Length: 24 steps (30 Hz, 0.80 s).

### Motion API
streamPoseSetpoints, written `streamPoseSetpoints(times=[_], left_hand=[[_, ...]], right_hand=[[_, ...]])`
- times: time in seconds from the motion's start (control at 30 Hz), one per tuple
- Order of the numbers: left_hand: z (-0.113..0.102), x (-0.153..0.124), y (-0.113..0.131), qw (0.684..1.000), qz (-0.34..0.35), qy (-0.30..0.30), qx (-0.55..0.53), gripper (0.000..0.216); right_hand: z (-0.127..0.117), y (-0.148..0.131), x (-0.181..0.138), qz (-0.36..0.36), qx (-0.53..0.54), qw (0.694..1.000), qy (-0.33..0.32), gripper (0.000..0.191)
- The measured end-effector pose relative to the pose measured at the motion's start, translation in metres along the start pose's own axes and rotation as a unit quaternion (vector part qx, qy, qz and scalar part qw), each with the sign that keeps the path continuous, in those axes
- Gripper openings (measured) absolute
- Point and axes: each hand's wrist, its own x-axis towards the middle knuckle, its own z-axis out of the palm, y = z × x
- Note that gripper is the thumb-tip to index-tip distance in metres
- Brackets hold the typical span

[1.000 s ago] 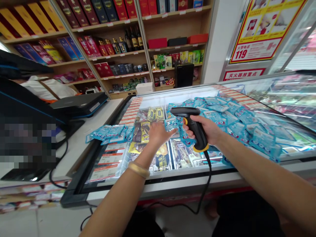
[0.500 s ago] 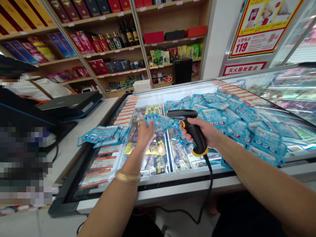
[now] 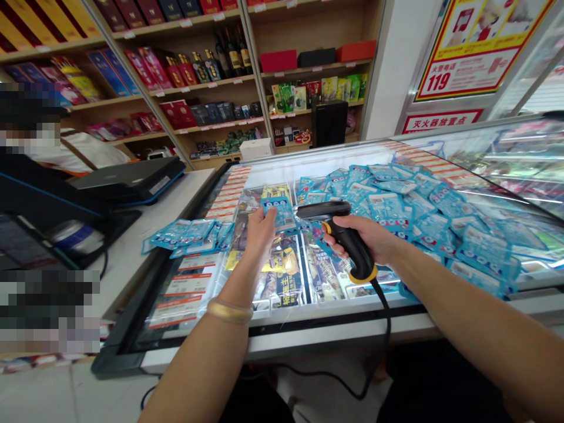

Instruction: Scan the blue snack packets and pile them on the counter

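My left hand (image 3: 259,234) holds up a small blue packet (image 3: 277,212) above the glass lid of a chest freezer (image 3: 308,317). My right hand (image 3: 370,239) grips a black and yellow barcode scanner (image 3: 341,235), its head right beside the packet. A large heap of the same blue packets (image 3: 418,217) lies on the glass to the right. A smaller pile of blue packets (image 3: 189,235) sits to the left, at the edge of the white counter (image 3: 145,247).
A black cash register and closed laptop (image 3: 127,179) stand on the counter at left, with another person behind them. Wooden shelves (image 3: 211,70) of boxed goods and bottles fill the back wall. The scanner cable hangs down before the freezer front.
My left hand picked a blue packet off the glass and raised it to the scanner head. The right hand and scanner stayed nearly in place.
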Motion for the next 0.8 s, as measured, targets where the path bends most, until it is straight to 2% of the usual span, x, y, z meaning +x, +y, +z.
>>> streamPoseSetpoints(times=[0.23,0.43,0.57,0.7,0.8], left_hand=[[0.002,-0.011,0.007,1.0,0.013,-0.012,-0.013,0.036],[0.004,-0.008,0.008,1.0,-0.01,-0.007,-0.02,0.029],[0.006,-0.007,0.005,0.999,0.001,-0.01,-0.042,0.026],[0.001,-0.002,0.005,0.998,0.057,-0.013,-0.028,0.026],[-0.017,0.005,0.011,0.993,0.115,-0.004,0.004,0.028]], right_hand=[[0.001,0.0,0.0,0.012,-0.016,1.0,0.005,0.033],[0.0,0.001,0.0,0.002,-0.027,1.0,-0.009,0.035],[0.001,0.0,-0.001,-0.004,-0.02,1.0,-0.003,0.034],[0.004,-0.001,-0.002,-0.007,-0.006,1.0,-0.018,0.029],[0.012,-0.002,-0.001,0.002,-0.007,1.0,-0.006,0.029]])
